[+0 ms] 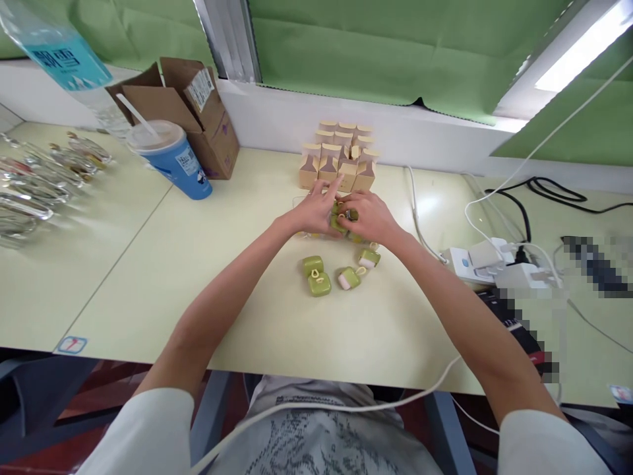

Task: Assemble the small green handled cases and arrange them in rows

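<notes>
My left hand (318,212) rests at the left of a cluster of small glossy green cases (340,223), its fingers spread and index finger stretched out. From the other side, my right hand (370,215) curls its fingers around a green case in that cluster. A clear plastic edge shows under the hands, mostly hidden. Nearer to me on the table lie a pair of green cases (316,276) with a pale loop, a green and pinkish-white case (351,278) with a loop, and another such case (368,258). Just beyond my hands stand several open small kraft boxes (339,158).
At the left stand a blue drink cup (180,165) with a straw, an open cardboard box (217,135) and a large water bottle (74,72). Several clear-wrapped items (39,178) lie farther left. A power strip (494,260) and cables are at the right; a white cable crosses my lap.
</notes>
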Available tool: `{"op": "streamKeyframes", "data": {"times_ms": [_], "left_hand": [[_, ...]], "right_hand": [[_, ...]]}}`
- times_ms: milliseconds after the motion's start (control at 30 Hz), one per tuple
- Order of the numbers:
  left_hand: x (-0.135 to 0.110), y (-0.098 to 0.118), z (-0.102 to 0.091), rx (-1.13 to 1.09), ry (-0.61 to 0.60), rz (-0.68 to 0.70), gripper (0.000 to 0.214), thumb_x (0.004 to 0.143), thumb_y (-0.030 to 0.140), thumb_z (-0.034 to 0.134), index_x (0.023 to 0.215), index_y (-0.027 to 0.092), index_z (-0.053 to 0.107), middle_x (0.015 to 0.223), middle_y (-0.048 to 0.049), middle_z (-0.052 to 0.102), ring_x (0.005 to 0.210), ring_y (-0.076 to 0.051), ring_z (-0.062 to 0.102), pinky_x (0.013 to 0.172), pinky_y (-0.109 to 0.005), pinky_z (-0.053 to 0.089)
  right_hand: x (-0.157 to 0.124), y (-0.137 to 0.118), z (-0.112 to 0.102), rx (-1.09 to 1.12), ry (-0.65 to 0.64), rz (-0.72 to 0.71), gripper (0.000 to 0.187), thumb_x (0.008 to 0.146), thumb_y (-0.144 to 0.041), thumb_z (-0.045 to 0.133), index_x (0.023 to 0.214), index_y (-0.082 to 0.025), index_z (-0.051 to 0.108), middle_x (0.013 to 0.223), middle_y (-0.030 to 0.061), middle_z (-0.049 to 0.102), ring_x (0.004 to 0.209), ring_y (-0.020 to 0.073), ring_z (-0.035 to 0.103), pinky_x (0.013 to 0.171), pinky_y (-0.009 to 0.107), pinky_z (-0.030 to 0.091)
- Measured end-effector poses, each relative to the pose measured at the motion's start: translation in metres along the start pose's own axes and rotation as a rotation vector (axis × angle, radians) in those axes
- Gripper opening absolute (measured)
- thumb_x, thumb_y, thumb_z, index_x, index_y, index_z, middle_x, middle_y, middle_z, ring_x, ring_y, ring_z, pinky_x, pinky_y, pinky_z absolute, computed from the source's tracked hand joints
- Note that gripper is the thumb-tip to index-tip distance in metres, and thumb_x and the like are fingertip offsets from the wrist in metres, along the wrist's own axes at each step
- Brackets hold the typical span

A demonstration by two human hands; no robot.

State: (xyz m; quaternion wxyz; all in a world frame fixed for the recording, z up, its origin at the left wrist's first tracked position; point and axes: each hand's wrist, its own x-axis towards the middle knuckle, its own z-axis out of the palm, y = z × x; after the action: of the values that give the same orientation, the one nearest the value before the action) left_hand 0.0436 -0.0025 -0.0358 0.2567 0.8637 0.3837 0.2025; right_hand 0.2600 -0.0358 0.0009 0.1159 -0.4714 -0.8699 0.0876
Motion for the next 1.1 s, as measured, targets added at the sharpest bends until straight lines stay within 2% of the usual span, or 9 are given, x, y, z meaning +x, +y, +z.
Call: {"op": "streamKeyframes", "data": {"times_ms": [100,200,300,400,533,633,767,900,1100], "left_hand": [[0.000,0.000,0.001,-0.004,0.022,-0.019,0.165,0.056,0.081,0.099,0.189,0.016,0.026,0.156,-0.0242,0.074,0.168,-0.054,0.038,0.138,-0.071,0.041],[0.000,0.000,0.001,-0.001,0.017,-0.041,0.157,0.058,0.068,0.100,0.189,0.020,0.028,0.157,-0.0225,0.074,0.168,-0.052,0.039,0.137,-0.070,0.043],[0.000,0.001,0.004,0.030,0.018,-0.040,0.159,0.058,0.049,0.098,0.191,0.013,0.019,0.160,-0.0237,0.072,0.166,-0.053,0.039,0.137,-0.068,0.042],[0.002,0.002,0.007,0.066,0.010,-0.027,0.158,0.058,0.039,0.094,0.192,0.007,0.014,0.164,-0.0259,0.069,0.165,-0.056,0.038,0.137,-0.068,0.040],[0.002,-0.001,0.008,0.054,0.010,0.000,0.162,0.058,0.042,0.097,0.193,0.010,0.013,0.165,-0.0257,0.068,0.164,-0.058,0.037,0.137,-0.071,0.039],[0.002,-0.002,0.007,0.032,0.013,-0.013,0.164,0.059,0.045,0.098,0.194,0.013,0.011,0.166,-0.0246,0.068,0.166,-0.059,0.035,0.135,-0.072,0.041],[0.001,-0.002,0.007,0.028,0.011,-0.032,0.165,0.059,0.045,0.098,0.193,0.009,0.010,0.167,-0.0272,0.067,0.166,-0.059,0.034,0.133,-0.073,0.043],[0.000,0.000,0.007,0.032,0.031,-0.025,0.161,0.059,0.044,0.101,0.193,0.012,0.018,0.166,-0.0248,0.069,0.162,-0.058,0.039,0.135,-0.071,0.041],[0.000,0.004,0.006,0.050,0.014,-0.038,0.165,0.059,0.049,0.102,0.193,0.010,0.015,0.168,-0.0248,0.069,0.163,-0.059,0.039,0.139,-0.073,0.037]], "right_hand": [[-0.001,0.002,0.005,0.028,0.004,-0.005,0.028,0.107,-0.023,0.070,0.113,-0.015,0.095,0.147,0.0177,0.087,0.140,0.0418,0.076,0.120,0.053,0.057],[-0.003,0.007,0.004,0.073,0.007,-0.034,0.029,0.108,-0.021,0.069,0.115,-0.016,0.097,0.147,0.0169,0.087,0.135,0.0383,0.080,0.118,0.050,0.058],[-0.002,0.006,0.002,-0.006,0.029,-0.047,0.037,0.109,-0.013,0.058,0.110,-0.014,0.095,0.134,0.0179,0.090,0.126,0.0365,0.081,0.110,0.048,0.058],[-0.001,-0.001,-0.002,-0.112,0.004,-0.067,0.043,0.110,-0.011,0.051,0.103,-0.012,0.092,0.123,0.0201,0.090,0.121,0.0372,0.079,0.104,0.047,0.057],[-0.005,-0.012,-0.010,-0.067,-0.026,-0.064,0.033,0.110,-0.018,0.059,0.103,-0.015,0.091,0.131,0.0185,0.089,0.128,0.0373,0.077,0.102,0.045,0.054],[-0.007,-0.018,-0.017,-0.055,-0.067,-0.045,0.026,0.104,-0.016,0.065,0.096,-0.016,0.090,0.126,0.0162,0.088,0.125,0.0353,0.078,0.094,0.042,0.052],[-0.004,-0.028,-0.023,-0.152,-0.136,0.004,0.028,0.102,-0.011,0.063,0.104,-0.011,0.091,0.130,0.0205,0.086,0.120,0.0360,0.078,0.086,0.042,0.049],[0.000,-0.043,-0.024,-0.208,-0.166,0.079,0.027,0.102,-0.013,0.063,0.104,-0.012,0.090,0.133,0.0228,0.083,0.110,0.0356,0.079,0.078,0.042,0.047],[0.007,-0.056,-0.017,-0.255,-0.135,0.139,0.031,0.095,-0.002,0.061,0.107,-0.010,0.088,0.115,0.0223,0.086,0.099,0.0346,0.078,0.077,0.042,0.046]]}}
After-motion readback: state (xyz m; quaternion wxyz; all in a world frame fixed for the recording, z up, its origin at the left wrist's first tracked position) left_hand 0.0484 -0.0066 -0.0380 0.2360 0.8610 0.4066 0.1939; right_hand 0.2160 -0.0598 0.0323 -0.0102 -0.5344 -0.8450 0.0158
